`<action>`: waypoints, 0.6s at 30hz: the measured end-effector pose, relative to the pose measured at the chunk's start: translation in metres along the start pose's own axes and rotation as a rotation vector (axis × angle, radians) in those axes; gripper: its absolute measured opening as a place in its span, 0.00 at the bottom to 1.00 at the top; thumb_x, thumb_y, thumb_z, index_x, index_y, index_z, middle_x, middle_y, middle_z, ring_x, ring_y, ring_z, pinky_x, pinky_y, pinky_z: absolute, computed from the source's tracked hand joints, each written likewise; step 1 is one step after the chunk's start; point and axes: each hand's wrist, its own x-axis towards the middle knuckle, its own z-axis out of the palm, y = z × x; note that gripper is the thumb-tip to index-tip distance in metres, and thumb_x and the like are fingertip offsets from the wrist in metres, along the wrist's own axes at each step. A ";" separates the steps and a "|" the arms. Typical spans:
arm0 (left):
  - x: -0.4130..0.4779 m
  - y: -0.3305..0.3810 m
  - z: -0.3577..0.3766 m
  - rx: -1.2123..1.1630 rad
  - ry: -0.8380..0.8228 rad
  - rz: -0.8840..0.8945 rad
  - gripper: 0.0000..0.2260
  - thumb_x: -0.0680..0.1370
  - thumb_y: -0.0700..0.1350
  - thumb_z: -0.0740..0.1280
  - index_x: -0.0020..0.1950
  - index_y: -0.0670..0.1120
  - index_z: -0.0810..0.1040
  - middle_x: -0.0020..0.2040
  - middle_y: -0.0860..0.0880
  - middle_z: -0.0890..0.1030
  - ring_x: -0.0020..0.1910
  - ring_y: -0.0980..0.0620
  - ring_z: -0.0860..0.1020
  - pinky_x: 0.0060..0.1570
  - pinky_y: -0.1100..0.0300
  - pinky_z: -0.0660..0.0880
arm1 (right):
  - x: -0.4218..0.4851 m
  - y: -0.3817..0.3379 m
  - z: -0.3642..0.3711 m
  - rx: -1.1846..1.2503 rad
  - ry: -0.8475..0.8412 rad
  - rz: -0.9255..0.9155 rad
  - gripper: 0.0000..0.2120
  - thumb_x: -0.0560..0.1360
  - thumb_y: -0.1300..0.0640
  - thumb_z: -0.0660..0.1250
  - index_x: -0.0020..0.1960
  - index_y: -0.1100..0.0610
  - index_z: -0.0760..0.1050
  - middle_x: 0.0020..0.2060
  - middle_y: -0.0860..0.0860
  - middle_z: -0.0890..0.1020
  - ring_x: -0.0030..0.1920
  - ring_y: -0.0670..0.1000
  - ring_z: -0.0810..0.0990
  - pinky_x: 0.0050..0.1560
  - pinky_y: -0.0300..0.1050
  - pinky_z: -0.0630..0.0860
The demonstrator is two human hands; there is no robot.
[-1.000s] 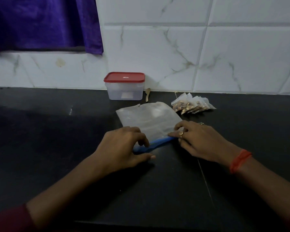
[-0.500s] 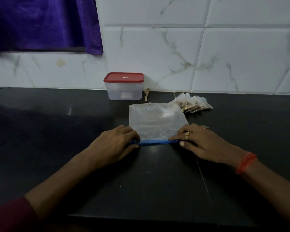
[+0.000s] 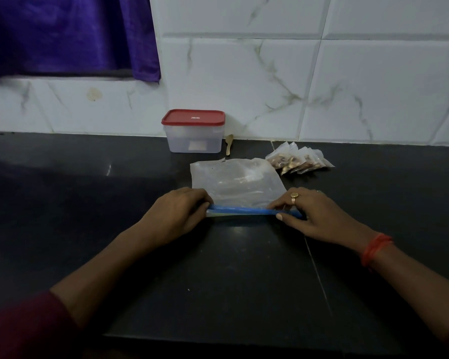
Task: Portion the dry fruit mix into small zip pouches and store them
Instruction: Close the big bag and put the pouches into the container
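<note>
A large clear zip bag (image 3: 237, 181) lies flat on the black counter (image 3: 218, 268), its blue zip strip (image 3: 244, 210) along the near edge. My left hand (image 3: 176, 216) pinches the strip's left end, fingers curled over it. At the right end, my right hand (image 3: 314, 216), wearing a ring, pinches the strip between thumb and fingers. Several small filled zip pouches (image 3: 297, 159) of dry fruit mix lie in a fanned pile behind the bag to the right.
A clear plastic box with a red lid (image 3: 193, 130) stands against the tiled wall (image 3: 296, 86), a small wooden spoon (image 3: 229, 144) beside it. A purple curtain (image 3: 68, 35) hangs at the upper left. The counter's front edge runs just below my forearms.
The bag has been turned from skewed to square with the counter edge. Both hands have settled at opposite ends of the blue strip, which now lies straight.
</note>
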 end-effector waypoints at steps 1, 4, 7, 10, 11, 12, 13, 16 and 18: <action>-0.001 -0.002 0.000 -0.038 -0.003 -0.025 0.08 0.83 0.47 0.62 0.59 0.50 0.78 0.54 0.52 0.81 0.47 0.59 0.78 0.51 0.61 0.78 | 0.001 0.001 0.000 0.006 0.030 0.010 0.15 0.76 0.40 0.62 0.60 0.40 0.79 0.50 0.38 0.81 0.50 0.41 0.79 0.50 0.48 0.79; -0.003 -0.009 -0.001 -0.104 -0.011 -0.065 0.07 0.83 0.46 0.63 0.58 0.50 0.78 0.52 0.52 0.81 0.45 0.60 0.80 0.47 0.67 0.77 | 0.004 0.002 -0.001 -0.008 0.073 0.028 0.16 0.76 0.38 0.62 0.59 0.41 0.80 0.48 0.39 0.81 0.48 0.42 0.80 0.47 0.50 0.80; -0.006 -0.014 -0.003 -0.124 -0.006 -0.092 0.06 0.83 0.46 0.63 0.58 0.50 0.78 0.52 0.53 0.81 0.46 0.59 0.80 0.46 0.69 0.77 | 0.003 0.004 -0.001 0.003 0.059 0.009 0.15 0.76 0.38 0.64 0.57 0.42 0.81 0.48 0.39 0.81 0.49 0.42 0.80 0.47 0.50 0.80; -0.006 -0.017 -0.005 -0.109 -0.003 -0.100 0.08 0.83 0.45 0.63 0.59 0.47 0.78 0.54 0.50 0.82 0.48 0.57 0.80 0.50 0.65 0.78 | 0.003 0.005 0.000 0.123 0.125 0.082 0.09 0.77 0.46 0.68 0.55 0.45 0.82 0.44 0.41 0.84 0.46 0.43 0.83 0.48 0.51 0.80; -0.005 -0.017 -0.005 -0.093 0.003 -0.101 0.09 0.82 0.45 0.63 0.60 0.47 0.79 0.54 0.50 0.82 0.49 0.57 0.80 0.51 0.63 0.79 | 0.004 0.005 0.001 0.159 0.146 0.112 0.07 0.78 0.48 0.69 0.55 0.45 0.81 0.41 0.42 0.85 0.44 0.44 0.83 0.48 0.51 0.80; -0.006 -0.018 -0.005 -0.071 0.007 -0.098 0.09 0.82 0.45 0.64 0.60 0.47 0.79 0.55 0.50 0.81 0.49 0.56 0.80 0.53 0.61 0.79 | 0.006 0.005 0.001 0.177 0.159 0.131 0.07 0.77 0.49 0.70 0.55 0.45 0.80 0.38 0.42 0.84 0.41 0.44 0.83 0.47 0.50 0.80; -0.006 -0.019 -0.005 -0.041 0.008 -0.089 0.09 0.82 0.45 0.64 0.61 0.47 0.80 0.56 0.50 0.81 0.50 0.56 0.79 0.54 0.60 0.79 | 0.008 0.005 0.001 0.175 0.166 0.138 0.06 0.77 0.49 0.70 0.54 0.45 0.79 0.35 0.42 0.84 0.38 0.45 0.82 0.44 0.50 0.80; -0.008 -0.023 -0.003 0.070 -0.007 -0.047 0.11 0.81 0.48 0.65 0.62 0.49 0.79 0.60 0.50 0.76 0.50 0.57 0.76 0.53 0.62 0.78 | 0.013 0.002 0.002 -0.019 0.162 0.104 0.07 0.76 0.43 0.68 0.53 0.42 0.76 0.34 0.42 0.81 0.33 0.43 0.78 0.36 0.44 0.75; -0.009 -0.024 -0.001 0.145 -0.007 -0.030 0.12 0.81 0.51 0.65 0.64 0.50 0.78 0.62 0.51 0.74 0.50 0.58 0.73 0.51 0.65 0.75 | 0.013 -0.002 0.005 -0.227 0.190 0.043 0.08 0.76 0.41 0.66 0.52 0.42 0.76 0.39 0.42 0.79 0.33 0.43 0.75 0.36 0.44 0.75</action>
